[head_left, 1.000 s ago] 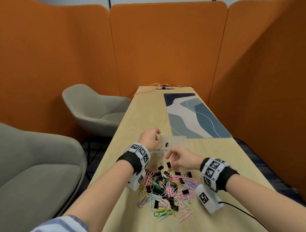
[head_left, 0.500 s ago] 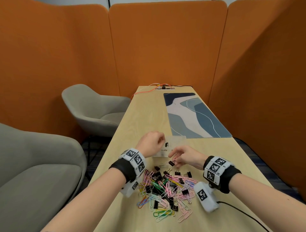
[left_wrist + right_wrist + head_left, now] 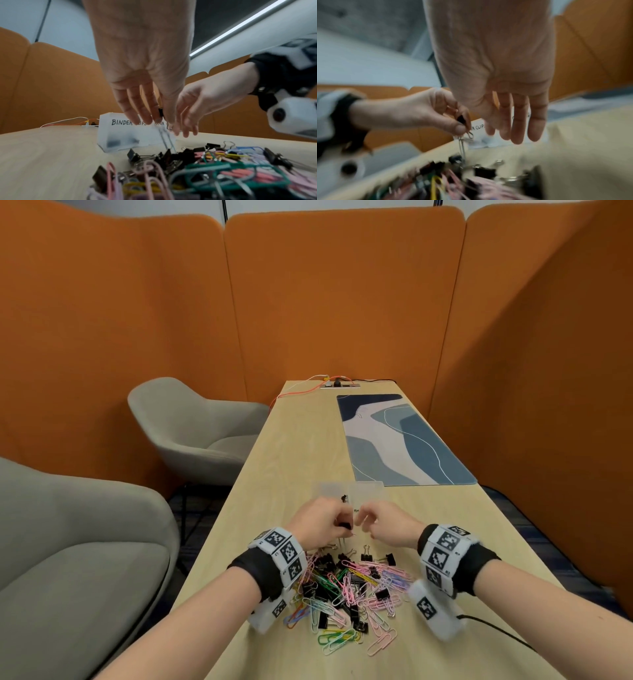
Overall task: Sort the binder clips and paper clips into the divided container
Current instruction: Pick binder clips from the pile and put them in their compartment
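A mixed pile of black binder clips and coloured paper clips (image 3: 349,587) lies on the wooden table near me. Beyond it stands the translucent divided container (image 3: 366,491), labelled "BINDER CLIPS" (image 3: 120,121) on its left half, with a black binder clip (image 3: 344,498) inside. My left hand (image 3: 161,120) pinches a small black binder clip (image 3: 461,119) between thumb and fingers, its wire handles dangling above the pile. My right hand (image 3: 513,132) hovers right beside it with straight fingers, holding nothing. Both hands are just in front of the container.
A blue patterned desk mat (image 3: 400,440) lies beyond the container on the right. Orange and white cables (image 3: 308,388) run to a socket at the table's far end. Grey chairs (image 3: 198,433) stand along the left edge. Orange partitions enclose the table.
My right hand lifted a black binder clip from the pile; now my left hand pinches it. The left hand came back from the container to meet the right hand.
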`<state>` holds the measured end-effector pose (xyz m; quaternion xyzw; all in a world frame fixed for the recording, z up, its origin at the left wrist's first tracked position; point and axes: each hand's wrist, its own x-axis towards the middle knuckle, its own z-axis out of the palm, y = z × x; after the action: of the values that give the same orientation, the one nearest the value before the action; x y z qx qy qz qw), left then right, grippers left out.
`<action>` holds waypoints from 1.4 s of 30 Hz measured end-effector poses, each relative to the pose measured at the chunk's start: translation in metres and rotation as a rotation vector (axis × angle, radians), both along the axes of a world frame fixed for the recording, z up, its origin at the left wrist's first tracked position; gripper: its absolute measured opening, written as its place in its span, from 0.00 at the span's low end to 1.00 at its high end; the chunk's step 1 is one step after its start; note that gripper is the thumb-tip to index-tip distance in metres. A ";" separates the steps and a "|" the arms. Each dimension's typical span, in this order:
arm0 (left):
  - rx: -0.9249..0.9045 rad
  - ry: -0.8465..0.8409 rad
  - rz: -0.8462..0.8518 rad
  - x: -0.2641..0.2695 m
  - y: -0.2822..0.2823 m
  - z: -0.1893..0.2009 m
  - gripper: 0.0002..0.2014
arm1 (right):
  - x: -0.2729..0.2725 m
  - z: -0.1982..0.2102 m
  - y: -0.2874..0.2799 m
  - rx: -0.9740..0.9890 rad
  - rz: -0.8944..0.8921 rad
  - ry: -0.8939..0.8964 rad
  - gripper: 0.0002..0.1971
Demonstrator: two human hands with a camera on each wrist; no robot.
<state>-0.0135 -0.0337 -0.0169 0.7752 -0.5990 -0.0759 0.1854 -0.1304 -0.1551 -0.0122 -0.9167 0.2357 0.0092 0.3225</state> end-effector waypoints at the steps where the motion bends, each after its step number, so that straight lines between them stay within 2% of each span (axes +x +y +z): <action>1: 0.001 0.013 0.025 0.002 0.000 -0.001 0.04 | -0.006 0.003 0.000 -0.153 0.072 0.073 0.19; 3: -0.013 0.070 0.070 0.004 0.001 -0.003 0.04 | -0.018 0.003 0.000 -0.285 0.219 0.230 0.20; 5: -0.042 0.158 0.112 0.005 0.001 -0.004 0.04 | -0.026 -0.001 -0.002 -0.277 0.315 0.319 0.25; 7: -0.071 0.223 0.135 0.006 0.002 -0.004 0.05 | -0.030 -0.007 -0.006 -0.303 0.368 0.323 0.32; 9: -0.093 0.238 0.169 0.010 0.005 -0.004 0.06 | -0.030 -0.011 -0.009 -0.362 0.398 0.312 0.35; 12: -0.059 0.167 0.223 0.019 0.014 -0.002 0.08 | -0.029 -0.012 -0.010 -0.395 0.398 0.284 0.30; 15: 0.065 0.074 0.220 0.028 0.025 -0.001 0.09 | -0.028 -0.008 -0.011 -0.365 0.347 0.241 0.24; 18: 0.172 0.070 0.184 0.031 0.032 -0.005 0.10 | -0.027 -0.005 -0.010 -0.313 0.367 0.220 0.31; 20: 0.208 0.074 0.171 0.031 0.032 -0.010 0.10 | -0.026 -0.007 -0.010 -0.364 0.432 0.242 0.32; 24: 0.237 0.037 0.159 0.024 0.023 -0.017 0.14 | -0.024 -0.010 -0.009 -0.426 0.410 0.212 0.23; 28: 0.225 -0.007 0.132 0.019 0.016 -0.020 0.14 | -0.026 -0.010 -0.009 -0.399 0.346 0.171 0.11; 34: 0.205 -0.021 0.124 0.016 0.015 -0.018 0.08 | -0.026 -0.011 -0.012 -0.313 0.281 0.166 0.06; 38: 0.174 0.063 0.147 0.013 0.014 -0.018 0.09 | -0.024 -0.010 -0.015 -0.235 0.247 0.186 0.16; 42: 0.158 0.127 0.139 0.008 0.009 -0.017 0.11 | -0.024 -0.010 -0.019 -0.192 0.214 0.150 0.14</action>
<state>-0.0055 -0.0247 -0.0334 0.8208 -0.5229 -0.1588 0.1665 -0.1540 -0.1737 -0.0217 -0.9600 0.1600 0.0893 0.2119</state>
